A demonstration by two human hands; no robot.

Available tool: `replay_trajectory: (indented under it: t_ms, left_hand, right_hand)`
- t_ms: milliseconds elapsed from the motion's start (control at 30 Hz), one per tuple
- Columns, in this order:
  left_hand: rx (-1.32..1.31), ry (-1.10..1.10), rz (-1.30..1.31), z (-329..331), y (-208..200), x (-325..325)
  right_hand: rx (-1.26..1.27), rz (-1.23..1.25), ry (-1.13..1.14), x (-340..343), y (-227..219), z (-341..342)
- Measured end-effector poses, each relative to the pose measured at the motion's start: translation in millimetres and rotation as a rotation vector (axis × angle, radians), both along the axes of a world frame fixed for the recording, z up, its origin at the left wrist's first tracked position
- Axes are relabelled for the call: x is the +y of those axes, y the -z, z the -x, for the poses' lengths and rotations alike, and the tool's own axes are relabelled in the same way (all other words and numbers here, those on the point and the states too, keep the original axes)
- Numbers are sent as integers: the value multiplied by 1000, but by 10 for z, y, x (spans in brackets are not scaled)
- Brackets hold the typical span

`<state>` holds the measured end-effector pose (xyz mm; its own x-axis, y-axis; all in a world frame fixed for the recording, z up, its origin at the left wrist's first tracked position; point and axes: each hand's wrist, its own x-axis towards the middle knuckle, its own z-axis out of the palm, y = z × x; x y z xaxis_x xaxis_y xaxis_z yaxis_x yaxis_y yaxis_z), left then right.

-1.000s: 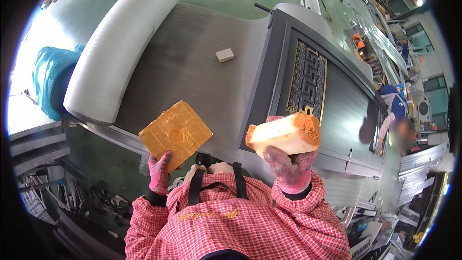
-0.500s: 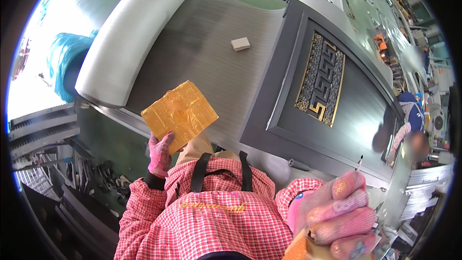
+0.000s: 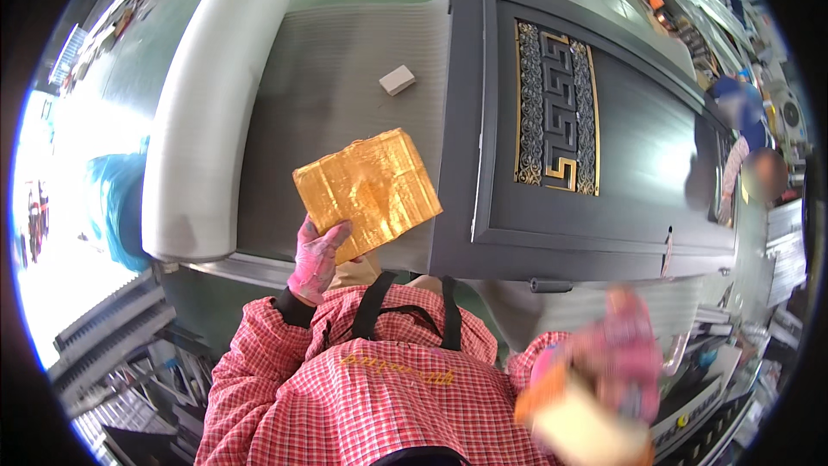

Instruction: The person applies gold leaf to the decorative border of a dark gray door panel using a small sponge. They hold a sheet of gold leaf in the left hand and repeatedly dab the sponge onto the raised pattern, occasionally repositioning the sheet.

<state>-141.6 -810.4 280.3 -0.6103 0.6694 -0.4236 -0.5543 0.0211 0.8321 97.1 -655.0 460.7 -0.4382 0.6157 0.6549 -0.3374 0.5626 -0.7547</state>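
Note:
My left hand (image 3: 318, 261), in a pink glove with smudges, grips the lower left corner of a flat, square, gold-coloured board (image 3: 371, 194). Its surface is creased and shiny like foil. The board is held above the near edge of the table. At the lower right, motion smears my right hand (image 3: 617, 358), also in a pink glove. Its fingers are curled round a cream-and-orange block (image 3: 573, 423) that resembles a sponge. Right of the gold board lies a dark grey door panel (image 3: 638, 155) with a gold-and-black fretwork inlay (image 3: 559, 108).
A white roll of foam sheet (image 3: 207, 112) lies at the left of the table. A small white block (image 3: 398, 80) rests on the spread grey sheet (image 3: 345, 60). A slim brush-like tool (image 3: 668, 250) is on the panel's near edge. Another person (image 3: 737, 121) is at the panel's right end.
My view has turned, so the panel and roll appear straighter. The gold board has shifted right in view. My right hand has swung, bringing more of the block into sight.

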Motion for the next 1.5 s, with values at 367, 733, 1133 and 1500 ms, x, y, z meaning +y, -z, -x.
replay_trajectory:
  t_ms: [367,733,1133,1500]
  left_hand:
    - [-83,409,-90,1113,-305,1092]
    - [-124,509,-78,2212,-418,1438]
    - [-78,617,-12,2418,-3,2334]
    - [90,554,83,2850,459,4103]
  right_hand:
    - [-581,248,407,506,1348,1793]
    - [-968,56,423,688,1271,2828]
    - [-921,212,598,1386,1363,2804]
    - [-511,382,1090,3286,2309,2130]
